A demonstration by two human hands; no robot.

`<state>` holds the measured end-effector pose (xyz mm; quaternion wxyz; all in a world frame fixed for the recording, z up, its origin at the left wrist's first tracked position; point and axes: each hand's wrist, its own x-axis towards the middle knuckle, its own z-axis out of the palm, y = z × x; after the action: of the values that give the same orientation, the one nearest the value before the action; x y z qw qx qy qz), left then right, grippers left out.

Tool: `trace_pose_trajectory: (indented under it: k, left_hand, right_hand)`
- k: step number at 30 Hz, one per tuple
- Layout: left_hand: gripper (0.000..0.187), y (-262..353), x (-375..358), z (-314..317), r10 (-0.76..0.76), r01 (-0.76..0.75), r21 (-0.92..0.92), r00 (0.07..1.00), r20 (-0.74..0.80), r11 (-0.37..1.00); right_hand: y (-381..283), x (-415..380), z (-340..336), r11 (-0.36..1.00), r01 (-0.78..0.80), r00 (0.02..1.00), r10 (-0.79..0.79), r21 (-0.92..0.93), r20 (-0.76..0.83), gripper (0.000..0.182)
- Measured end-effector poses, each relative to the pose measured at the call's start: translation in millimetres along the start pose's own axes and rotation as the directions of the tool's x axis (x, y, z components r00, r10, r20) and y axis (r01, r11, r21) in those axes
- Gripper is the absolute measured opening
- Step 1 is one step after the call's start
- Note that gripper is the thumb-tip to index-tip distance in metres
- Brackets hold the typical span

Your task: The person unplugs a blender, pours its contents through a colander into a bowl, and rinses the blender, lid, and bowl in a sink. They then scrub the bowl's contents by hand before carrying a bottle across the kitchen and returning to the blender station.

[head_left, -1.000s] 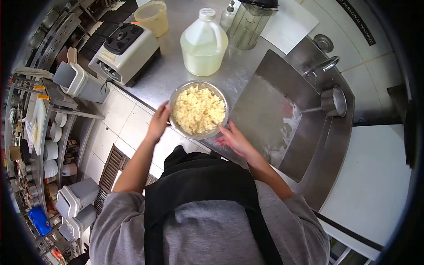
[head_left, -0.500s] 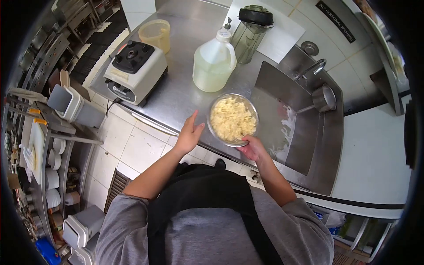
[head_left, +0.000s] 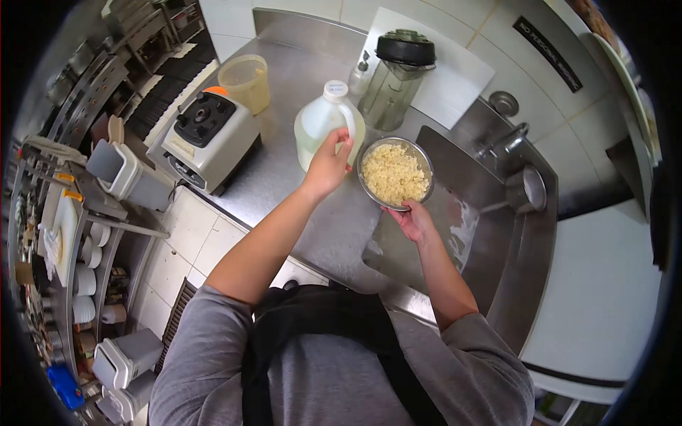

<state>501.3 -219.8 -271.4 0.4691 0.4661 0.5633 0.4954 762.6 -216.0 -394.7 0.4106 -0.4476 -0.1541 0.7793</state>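
Note:
My right hand grips the near rim of a round metal bowl, with the fingers underneath. Pale yellow chopped food, which looks like garlic, fills it. The bowl is held up over the sink's left edge. My left hand is at the handle of a large plastic jug with a white cap, its fingers curled there; the hand hides part of their contact. Pale yellowish liquid shows inside the jug, which is upright on the steel counter.
Left of the jug are a blender base and a yellowish plastic tub. A blender jar with a black lid and a pump bottle stand behind. The sink holds water and a saucepan below the faucet.
My left hand has gone forward from the counter's front edge to the jug's handle. My right hand has carried the bowl rightward, closer to the sink. The camera view has shifted.

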Motion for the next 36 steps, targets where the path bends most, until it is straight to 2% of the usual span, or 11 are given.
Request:
trace_pose_trajectory:
  k: [6, 8, 10, 12, 14, 19, 21, 25, 28, 32, 36]
  left_hand:
    - [0.039, -4, -34, -30, 0.011, -0.010, 0.030, 0.999, -0.033, 1.000]
    - [0.039, -20, -62, -55, 0.235, -0.187, 0.313, 0.964, -0.122, 0.931]
    - [0.039, -43, -100, -86, 0.223, -0.149, 0.348, 0.958, -0.183, 0.926]
    - [0.036, -65, -149, -114, 0.008, 0.114, 0.364, 0.948, -0.318, 0.924]
    - [0.034, -110, -205, -144, 0.091, 0.120, 0.519, 0.928, -0.362, 0.847]
    - [0.028, -255, -357, -211, -0.137, 0.492, 0.531, 0.809, -0.572, 0.690]
    - [0.021, -229, -333, -201, -0.344, 0.487, 0.209, 0.805, -0.483, 0.848]
    - [0.017, -100, -203, -158, -0.036, 0.052, 0.363, 0.998, -0.050, 0.930]
    - [0.029, -30, -121, -118, 0.183, -0.220, 0.138, 0.953, 0.241, 0.966]
    - [0.048, -9, -22, -57, 0.094, -0.092, -0.023, 0.988, 0.125, 0.996]
    - [0.039, -21, 11, -20, 0.189, -0.186, -0.051, 0.981, 0.054, 0.981]
  right_hand:
    - [-5, 37, -13, 0.997, -0.025, 0.997, 0.030, -0.070, 0.076, 0.039]
    - [-13, 39, -18, 0.976, -0.016, 0.994, 0.039, -0.218, 0.102, 0.047]
    - [-19, 55, -43, 0.962, -0.001, 0.987, 0.044, -0.273, 0.152, 0.050]
    - [-17, 58, -54, 0.950, 0.024, 0.982, 0.037, -0.312, 0.186, 0.053]
    - [-20, 49, -48, 0.921, 0.103, 0.994, -0.076, -0.377, 0.084, 0.053]
    - [-9, 42, -16, 0.900, 0.293, 0.943, -0.327, -0.324, -0.055, 0.051]
    - [-4, 42, -9, 0.906, 0.289, 0.936, -0.335, -0.309, -0.106, 0.049]
    - [-5, 35, -1, 0.916, 0.241, 0.943, -0.300, -0.321, -0.147, 0.043]
    - [0, 32, 12, 0.903, 0.259, 0.941, -0.316, -0.344, -0.120, 0.039]
    - [6, 32, 12, 0.897, 0.244, 0.943, -0.308, -0.368, -0.126, 0.042]
    - [12, 17, 14, 0.898, 0.219, 0.940, -0.299, -0.383, -0.164, 0.039]
